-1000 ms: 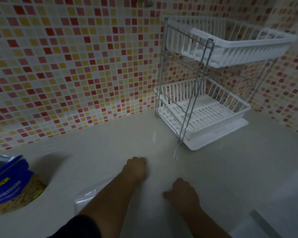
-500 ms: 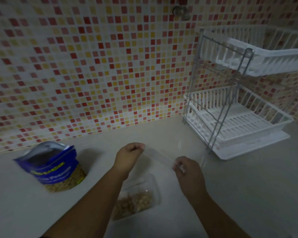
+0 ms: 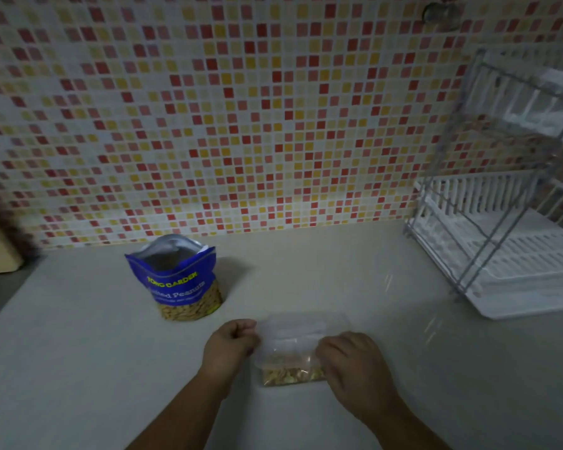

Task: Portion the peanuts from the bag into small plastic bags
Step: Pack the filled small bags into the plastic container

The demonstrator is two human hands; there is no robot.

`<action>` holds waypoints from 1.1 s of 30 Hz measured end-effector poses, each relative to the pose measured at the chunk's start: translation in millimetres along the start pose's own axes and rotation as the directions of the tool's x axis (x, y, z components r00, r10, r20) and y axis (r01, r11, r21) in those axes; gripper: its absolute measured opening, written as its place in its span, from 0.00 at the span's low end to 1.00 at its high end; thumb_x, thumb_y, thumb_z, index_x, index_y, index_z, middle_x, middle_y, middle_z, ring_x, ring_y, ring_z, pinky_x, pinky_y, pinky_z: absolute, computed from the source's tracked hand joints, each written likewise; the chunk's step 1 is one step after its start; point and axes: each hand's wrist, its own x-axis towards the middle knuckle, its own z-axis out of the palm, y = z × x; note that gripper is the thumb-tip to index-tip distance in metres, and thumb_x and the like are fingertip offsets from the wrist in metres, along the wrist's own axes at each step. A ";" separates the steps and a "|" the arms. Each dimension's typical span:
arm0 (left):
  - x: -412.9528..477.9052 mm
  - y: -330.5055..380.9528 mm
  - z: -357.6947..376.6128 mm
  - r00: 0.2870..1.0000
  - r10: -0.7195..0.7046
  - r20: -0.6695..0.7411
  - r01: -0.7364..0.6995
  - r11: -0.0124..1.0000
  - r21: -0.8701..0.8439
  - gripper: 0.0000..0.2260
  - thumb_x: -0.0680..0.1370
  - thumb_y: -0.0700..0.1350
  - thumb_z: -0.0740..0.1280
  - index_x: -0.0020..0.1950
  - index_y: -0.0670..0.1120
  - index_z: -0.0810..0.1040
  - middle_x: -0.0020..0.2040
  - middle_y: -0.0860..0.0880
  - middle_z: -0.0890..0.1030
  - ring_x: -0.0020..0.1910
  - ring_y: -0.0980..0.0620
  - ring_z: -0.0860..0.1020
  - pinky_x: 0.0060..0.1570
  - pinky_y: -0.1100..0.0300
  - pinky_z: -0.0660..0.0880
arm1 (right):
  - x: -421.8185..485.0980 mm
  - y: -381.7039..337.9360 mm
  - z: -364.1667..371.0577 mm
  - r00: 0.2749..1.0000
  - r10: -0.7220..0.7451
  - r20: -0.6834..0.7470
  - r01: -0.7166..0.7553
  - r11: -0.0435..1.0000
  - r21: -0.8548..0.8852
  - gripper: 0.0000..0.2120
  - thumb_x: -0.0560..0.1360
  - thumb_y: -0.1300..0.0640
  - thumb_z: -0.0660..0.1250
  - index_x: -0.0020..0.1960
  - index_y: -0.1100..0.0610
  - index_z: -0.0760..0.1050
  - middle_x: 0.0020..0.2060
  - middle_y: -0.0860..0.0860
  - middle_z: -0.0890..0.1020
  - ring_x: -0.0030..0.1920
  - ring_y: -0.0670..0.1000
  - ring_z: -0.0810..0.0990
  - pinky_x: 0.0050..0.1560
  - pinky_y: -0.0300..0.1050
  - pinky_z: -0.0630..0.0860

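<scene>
Peanuts sit in a low heap at the near end of the small plastic bag, which lies flat on the desk right in front of me, between my two hands. Bag's long axis looks to run away from me, toward the tiled wall; mouth end points at the wall, filled end points back at me, though the clear film is faint and blurred so the exact mouth edge is hard to trace. My left hand is curled closed, pinching the bag's left edge near the top; my right hand is closed down on the right side, fingers folded over the film, covering part of the nuts. Holding both sides like this keeps the film taut and flat, so I'd guess I'm lining up the strip to press it closed, or settling the load away from the mouth. Peanut bag stands upright just behind and left of my left hand, mouth open and facing up, so it stays in reach for the next scoop and doesn't spill. Dish rack stands well off to the right against the wall, not involved.
</scene>
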 end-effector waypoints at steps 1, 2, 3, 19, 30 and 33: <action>-2.4 -0.1 0.4 1.000 0.011 -0.018 -0.011 1.000 0.015 0.10 0.71 0.31 0.68 0.48 0.43 0.80 0.44 0.43 0.82 0.42 0.47 0.78 0.50 0.52 0.77 | -1.7 -0.1 -0.3 1.000 0.005 0.014 -0.005 1.000 0.021 0.08 0.66 0.52 0.67 0.44 0.48 0.76 0.45 0.42 0.80 0.43 0.49 0.76 0.48 0.41 0.66; -4.1 -0.5 1.0 0.999 0.026 -0.032 -0.025 0.999 0.035 0.10 0.70 0.31 0.68 0.47 0.44 0.80 0.42 0.44 0.81 0.41 0.48 0.78 0.48 0.53 0.77 | -3.1 0.2 -0.8 1.000 0.005 0.021 -0.006 0.999 0.036 0.08 0.65 0.53 0.67 0.45 0.48 0.76 0.46 0.41 0.80 0.44 0.49 0.76 0.49 0.41 0.66; -5.5 -0.7 1.3 0.998 0.038 -0.044 -0.035 0.997 0.070 0.10 0.70 0.32 0.69 0.46 0.45 0.80 0.42 0.45 0.81 0.40 0.48 0.78 0.47 0.54 0.77 | -4.4 0.4 -1.6 1.000 0.005 0.027 -0.006 0.999 0.054 0.09 0.65 0.53 0.67 0.45 0.48 0.76 0.46 0.41 0.80 0.44 0.49 0.76 0.49 0.41 0.66; -10.4 -8.4 0.9 0.990 0.057 -0.125 -0.022 0.963 0.268 0.10 0.70 0.38 0.69 0.48 0.49 0.79 0.42 0.51 0.82 0.43 0.51 0.79 0.49 0.57 0.74 | -2.9 1.1 -0.9 0.995 0.096 -0.010 -0.091 0.968 0.232 0.09 0.67 0.52 0.66 0.47 0.49 0.78 0.44 0.43 0.80 0.45 0.47 0.75 0.51 0.38 0.67; -5.0 -11.2 1.4 0.997 -0.028 -0.073 0.039 0.987 0.156 0.14 0.60 0.42 0.69 0.45 0.49 0.80 0.44 0.47 0.83 0.45 0.48 0.81 0.51 0.51 0.77 | 45.7 15.3 21.7 0.740 0.608 0.288 -0.671 0.635 0.382 0.18 0.77 0.64 0.59 0.65 0.56 0.75 0.64 0.52 0.77 0.65 0.49 0.74 0.66 0.35 0.64; -1.0 -14.2 2.6 0.996 -0.023 -0.083 0.037 0.984 0.172 0.10 0.66 0.40 0.70 0.46 0.49 0.79 0.45 0.48 0.83 0.45 0.48 0.80 0.53 0.51 0.76 | 42.0 13.7 23.3 0.720 0.636 0.277 -0.687 0.598 0.412 0.19 0.76 0.67 0.59 0.64 0.55 0.76 0.64 0.52 0.78 0.64 0.50 0.75 0.65 0.35 0.65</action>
